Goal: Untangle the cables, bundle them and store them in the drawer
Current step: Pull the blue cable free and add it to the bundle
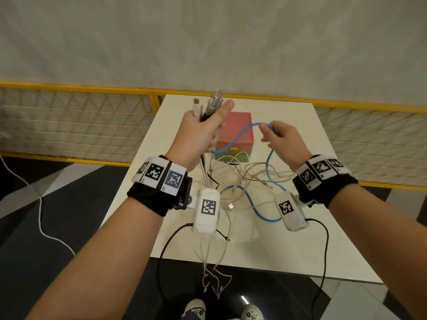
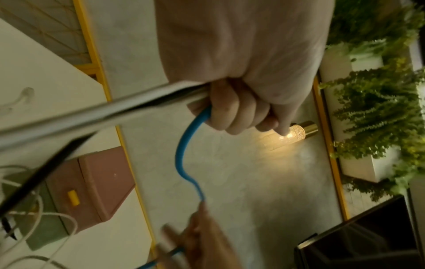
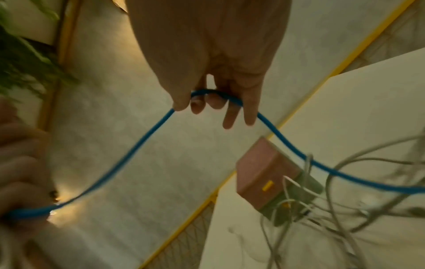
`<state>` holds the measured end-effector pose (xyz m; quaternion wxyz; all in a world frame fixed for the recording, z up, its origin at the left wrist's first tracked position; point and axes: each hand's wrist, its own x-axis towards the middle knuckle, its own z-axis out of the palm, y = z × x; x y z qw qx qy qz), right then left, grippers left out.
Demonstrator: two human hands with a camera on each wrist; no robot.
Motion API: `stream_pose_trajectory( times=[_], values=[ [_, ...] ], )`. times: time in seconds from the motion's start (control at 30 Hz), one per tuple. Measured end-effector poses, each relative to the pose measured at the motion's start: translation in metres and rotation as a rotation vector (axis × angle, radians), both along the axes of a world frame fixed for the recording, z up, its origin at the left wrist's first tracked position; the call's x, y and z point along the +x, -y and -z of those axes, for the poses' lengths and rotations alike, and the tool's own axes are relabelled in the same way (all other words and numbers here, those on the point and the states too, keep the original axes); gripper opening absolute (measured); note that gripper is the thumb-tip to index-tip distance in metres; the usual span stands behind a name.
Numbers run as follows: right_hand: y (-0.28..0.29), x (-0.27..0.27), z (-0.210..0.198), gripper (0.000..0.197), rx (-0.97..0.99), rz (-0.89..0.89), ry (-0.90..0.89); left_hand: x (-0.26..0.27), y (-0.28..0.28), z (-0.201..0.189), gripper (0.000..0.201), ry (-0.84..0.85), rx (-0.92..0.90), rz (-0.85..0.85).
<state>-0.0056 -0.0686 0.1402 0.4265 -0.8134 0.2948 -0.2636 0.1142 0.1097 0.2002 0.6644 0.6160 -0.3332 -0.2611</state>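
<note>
My left hand (image 1: 203, 128) is raised above the table and grips a bunch of cable ends (image 1: 209, 105), white, grey and black, with the plugs sticking up past the fist (image 2: 232, 116). A blue cable (image 1: 233, 140) runs from that fist to my right hand (image 1: 275, 135), whose fingers (image 3: 207, 103) hook it loosely. From there the blue cable (image 3: 299, 151) drops into a tangle of pale cables (image 1: 245, 179) on the white table (image 1: 312, 227). A small pink and green drawer box (image 1: 235, 132) stands at the table's far middle, its green lower drawer (image 1: 231, 158) pulled partly out.
Several cable ends hang over the table's near edge (image 1: 215, 280). A yellow-framed mesh fence (image 1: 76, 125) runs behind the table. A loose white cord (image 1: 41, 215) lies on the dark floor at the left. Green plants (image 2: 377, 109) and a lit lamp (image 2: 289, 134) show in the left wrist view.
</note>
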Motion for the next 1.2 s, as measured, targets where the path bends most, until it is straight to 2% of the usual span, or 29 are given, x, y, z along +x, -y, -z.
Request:
stream_pose_trajectory(
  times=[0.07, 0.2, 0.27, 0.33, 0.4, 0.47, 0.57, 0.63, 0.7, 0.8, 0.87, 0.93, 0.97, 1.1, 1.2],
  values=[
    [-0.007, 0.003, -0.020, 0.034, -0.160, -0.044, 0.095, -0.005, 0.000, 0.001, 0.025, 0.036, 0.046, 0.027],
    [-0.022, 0.004, -0.058, 0.024, -0.413, -0.203, 0.168, -0.014, 0.009, 0.005, 0.019, 0.064, 0.111, 0.073],
    [-0.025, 0.003, -0.068, 0.022, -0.446, -0.256, 0.183, -0.017, 0.014, 0.006, 0.027, 0.059, 0.155, 0.104],
    [-0.023, 0.000, -0.074, 0.021, -0.390, -0.287, 0.223, -0.018, 0.017, 0.005, 0.034, 0.053, 0.188, 0.145],
    [-0.017, -0.004, -0.071, 0.018, -0.305, -0.315, 0.231, -0.018, 0.018, 0.001, 0.032, 0.070, 0.148, 0.114],
    [-0.008, -0.008, -0.058, 0.015, -0.240, -0.333, 0.123, -0.014, 0.019, -0.003, 0.031, 0.096, 0.071, -0.022],
    [0.005, -0.018, -0.021, 0.025, -0.189, -0.325, -0.110, -0.003, 0.019, -0.012, 0.033, 0.094, -0.072, -0.182],
    [0.014, -0.027, 0.002, 0.030, -0.101, -0.300, -0.191, 0.007, 0.017, -0.015, 0.032, 0.060, -0.130, -0.257],
    [0.022, -0.036, 0.019, 0.032, -0.014, -0.278, -0.196, 0.019, 0.014, -0.015, 0.030, 0.023, -0.133, -0.322],
    [0.027, -0.041, 0.018, 0.032, 0.046, -0.196, -0.164, 0.028, 0.011, -0.011, 0.026, -0.015, -0.053, -0.401],
    [0.026, -0.038, 0.007, 0.029, 0.012, -0.155, -0.101, 0.025, 0.012, -0.007, 0.020, 0.055, -0.026, -0.440],
    [0.021, -0.032, -0.010, 0.022, -0.034, -0.154, -0.017, 0.014, 0.015, -0.006, 0.009, 0.179, -0.024, -0.365],
    [0.016, -0.027, -0.020, 0.018, -0.060, -0.171, 0.021, 0.007, 0.018, -0.006, 0.011, 0.232, -0.013, -0.294],
    [-0.002, -0.010, -0.053, 0.011, -0.199, -0.300, 0.111, -0.016, 0.033, 0.001, 0.038, 0.408, 0.160, 0.018],
    [-0.003, -0.006, -0.061, 0.012, -0.329, -0.321, 0.103, -0.015, 0.033, 0.005, 0.019, 0.337, 0.243, 0.118]
  ],
)
